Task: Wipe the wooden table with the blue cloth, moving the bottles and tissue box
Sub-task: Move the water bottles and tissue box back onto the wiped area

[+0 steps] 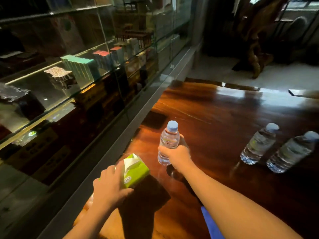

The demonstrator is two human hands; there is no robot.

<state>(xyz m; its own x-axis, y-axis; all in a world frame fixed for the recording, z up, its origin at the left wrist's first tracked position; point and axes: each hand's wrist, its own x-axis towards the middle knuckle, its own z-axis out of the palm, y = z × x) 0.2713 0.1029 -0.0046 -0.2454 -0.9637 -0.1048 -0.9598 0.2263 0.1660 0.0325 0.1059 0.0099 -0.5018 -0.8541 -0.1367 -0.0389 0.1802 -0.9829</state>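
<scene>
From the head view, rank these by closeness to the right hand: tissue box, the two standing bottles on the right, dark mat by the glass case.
From the right hand:
1. Tissue box, just left, under the left hand.
2. Dark mat, ahead, by the case.
3. Two standing bottles, far right.

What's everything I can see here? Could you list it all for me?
Held bottle: 1, clear with blue cap, in right hand above table.
Other bottles: 2, clear, pale caps, standing on table at right.
Tissue box: 1, green, white tissue showing, at table's left edge.
Blue cloth: 1, partly hidden under right arm, near edge.
Table: 1, glossy reddish-brown wood.
Glass cabinet: 1, left, shelves of boxed goods.
Left hand: on tissue box.
Right hand: gripping held bottle.
</scene>
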